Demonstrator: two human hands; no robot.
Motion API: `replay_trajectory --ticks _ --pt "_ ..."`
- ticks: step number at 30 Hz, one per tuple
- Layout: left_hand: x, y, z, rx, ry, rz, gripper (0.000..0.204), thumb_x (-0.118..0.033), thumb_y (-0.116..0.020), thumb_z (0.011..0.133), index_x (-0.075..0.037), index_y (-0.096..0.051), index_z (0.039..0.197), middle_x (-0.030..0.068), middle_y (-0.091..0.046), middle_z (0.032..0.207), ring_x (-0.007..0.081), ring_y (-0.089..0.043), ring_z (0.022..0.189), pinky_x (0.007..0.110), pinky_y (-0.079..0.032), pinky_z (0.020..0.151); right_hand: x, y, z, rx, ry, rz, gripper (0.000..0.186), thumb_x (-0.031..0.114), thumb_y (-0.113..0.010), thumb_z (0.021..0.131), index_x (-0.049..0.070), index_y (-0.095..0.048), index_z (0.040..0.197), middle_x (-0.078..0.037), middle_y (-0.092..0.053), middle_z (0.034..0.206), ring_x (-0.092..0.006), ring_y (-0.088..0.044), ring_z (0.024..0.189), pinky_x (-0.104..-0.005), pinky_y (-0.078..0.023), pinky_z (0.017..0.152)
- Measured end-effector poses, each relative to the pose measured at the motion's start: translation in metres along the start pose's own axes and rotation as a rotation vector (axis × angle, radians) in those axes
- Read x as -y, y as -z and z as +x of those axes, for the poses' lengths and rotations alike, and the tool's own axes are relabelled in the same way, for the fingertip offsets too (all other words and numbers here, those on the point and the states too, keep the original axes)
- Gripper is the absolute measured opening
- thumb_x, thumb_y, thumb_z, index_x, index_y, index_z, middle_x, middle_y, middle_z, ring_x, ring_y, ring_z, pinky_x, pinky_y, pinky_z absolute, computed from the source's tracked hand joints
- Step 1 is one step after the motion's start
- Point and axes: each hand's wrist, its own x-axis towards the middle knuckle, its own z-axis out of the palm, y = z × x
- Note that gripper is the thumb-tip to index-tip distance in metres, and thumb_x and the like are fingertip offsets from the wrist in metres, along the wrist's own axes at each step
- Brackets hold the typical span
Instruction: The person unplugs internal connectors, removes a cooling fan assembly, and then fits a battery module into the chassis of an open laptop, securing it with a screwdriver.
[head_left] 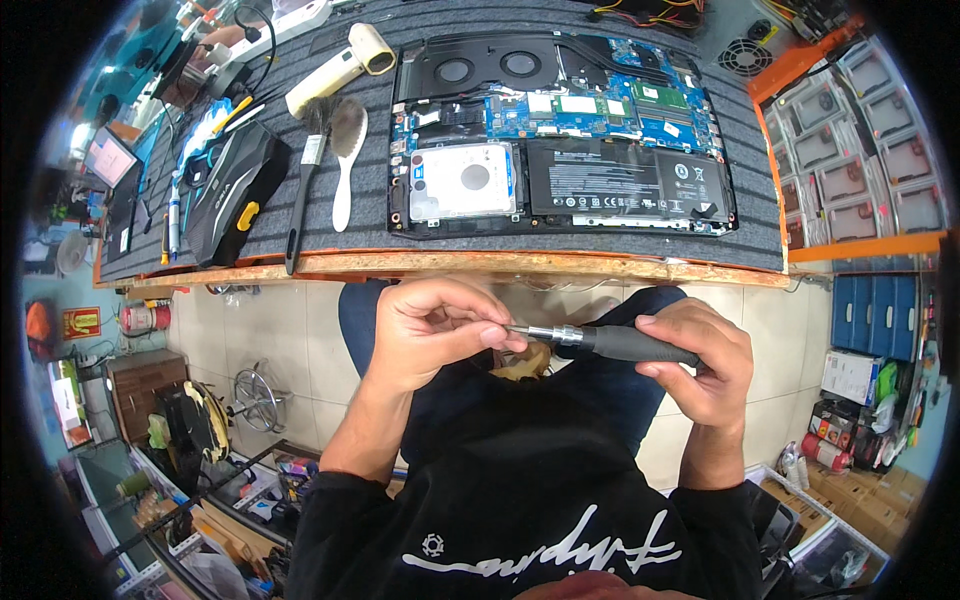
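In front of my body, below the bench edge, both hands are on one screwdriver (630, 344). It has a black handle and a silver collar. My right hand (705, 360) grips the handle's end between thumb and fingers. The thumb and fingertips of my left hand (435, 330) pinch the tip end, where the bit is mostly hidden. Beyond my hands, an opened laptop base (560, 130) lies on the bench. Its two fans, blue circuit board, silver hard drive (462, 182) and black battery (625, 180) are exposed.
Left of the laptop lie two brushes (345, 165), a cream handheld blower (340, 70) and a black tool case (238, 195) with a yellow latch. Clear parts drawers (830, 140) stand at right. The bench's wooden front edge (440, 266) runs between my hands and the laptop.
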Motion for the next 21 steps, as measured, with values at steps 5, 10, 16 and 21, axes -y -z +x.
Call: replay_trajectory --ticks 5,10,16,21 --pt "-0.002 0.010 -0.003 0.029 0.073 0.093 0.010 0.011 -0.078 0.092 0.009 -0.075 0.101 0.0204 -0.078 0.097 0.0290 -0.081 0.088 0.038 -0.068 0.079 0.007 0.008 0.008 0.100 0.064 -0.174 0.037 0.007 -0.090 0.079 -0.002 -0.080 0.114 -0.013 -0.079 0.101 -0.0297 -0.075 0.090 -0.0387 -0.057 0.081" --pt "0.000 0.003 -0.009 0.027 0.023 0.190 0.013 0.009 -0.079 0.094 0.008 -0.077 0.107 0.0166 -0.080 0.102 0.0224 -0.082 0.092 0.031 -0.066 0.081 0.013 -0.002 0.003 0.030 -0.024 -0.010 0.043 0.007 -0.088 0.087 0.002 -0.066 0.124 -0.019 -0.078 0.105 -0.0291 -0.076 0.098 -0.0393 -0.059 0.089" --pt "0.030 -0.033 -0.009 -0.139 -0.068 -0.047 0.012 0.005 -0.075 0.099 0.008 -0.075 0.111 0.0175 -0.080 0.102 0.0240 -0.081 0.093 0.032 -0.065 0.083 -0.008 -0.048 0.017 -0.470 -0.038 0.437 0.071 0.015 -0.073 0.105 0.007 -0.023 0.155 -0.030 -0.074 0.117 -0.0333 -0.078 0.101 -0.0413 -0.063 0.091" --pt "0.038 -0.028 -0.002 -0.265 -0.001 -0.156 0.020 -0.009 -0.070 0.106 0.007 -0.072 0.119 0.0201 -0.080 0.104 0.0281 -0.081 0.096 0.035 -0.066 0.085 0.003 -0.063 0.038 -0.434 -0.135 0.381 0.101 0.007 -0.072 0.103 0.011 0.002 0.172 -0.029 -0.071 0.124 -0.0261 -0.077 0.099 -0.0344 -0.067 0.080"
